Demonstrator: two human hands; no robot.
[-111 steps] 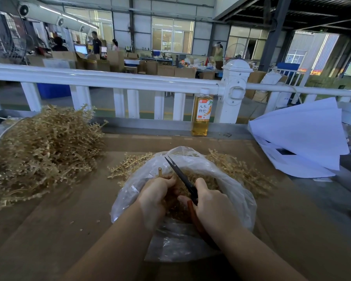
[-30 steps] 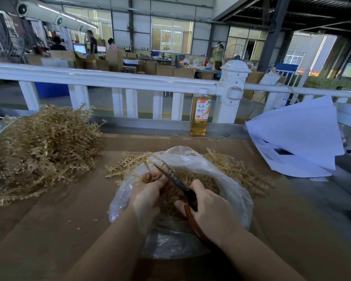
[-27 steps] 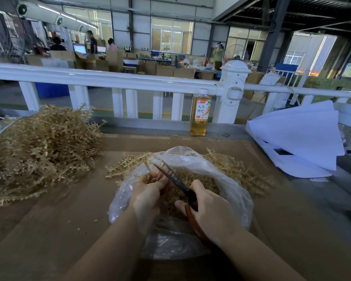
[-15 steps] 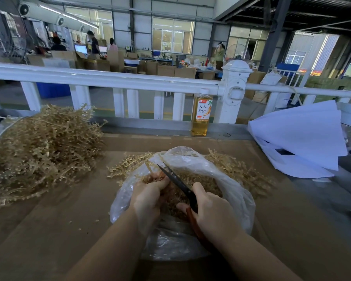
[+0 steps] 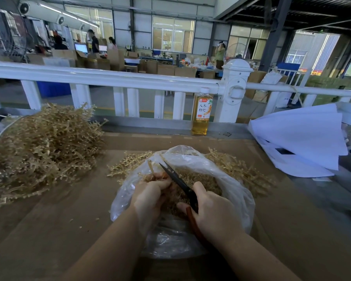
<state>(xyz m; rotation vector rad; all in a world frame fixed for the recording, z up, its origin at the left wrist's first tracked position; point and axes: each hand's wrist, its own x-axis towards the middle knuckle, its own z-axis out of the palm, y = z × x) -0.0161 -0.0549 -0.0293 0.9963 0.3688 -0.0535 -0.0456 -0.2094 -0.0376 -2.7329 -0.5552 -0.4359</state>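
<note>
An open clear plastic bag (image 5: 229, 179) lies on the brown table and holds small tan cut pieces. My left hand (image 5: 150, 197) grips a tan branched plastic sprig (image 5: 151, 169) over the bag's mouth. My right hand (image 5: 215, 216) holds scissors (image 5: 176, 179) with dark blades and orange handles. The blades point up and left and their tips lie beside the sprig, just above my left fingers. Whether the blades are parted is hard to tell.
A big heap of tan sprigs (image 5: 41, 147) fills the left of the table. Smaller tan sprigs (image 5: 239, 169) lie behind the bag. A bottle of amber drink (image 5: 201, 116) stands at the white railing (image 5: 109, 78). White paper sheets (image 5: 300, 138) lie at right.
My hands have stayed over the bag. The scissors' tips have shifted slightly along the sprig in my left hand. The top white sheet at right has shifted a little.
</note>
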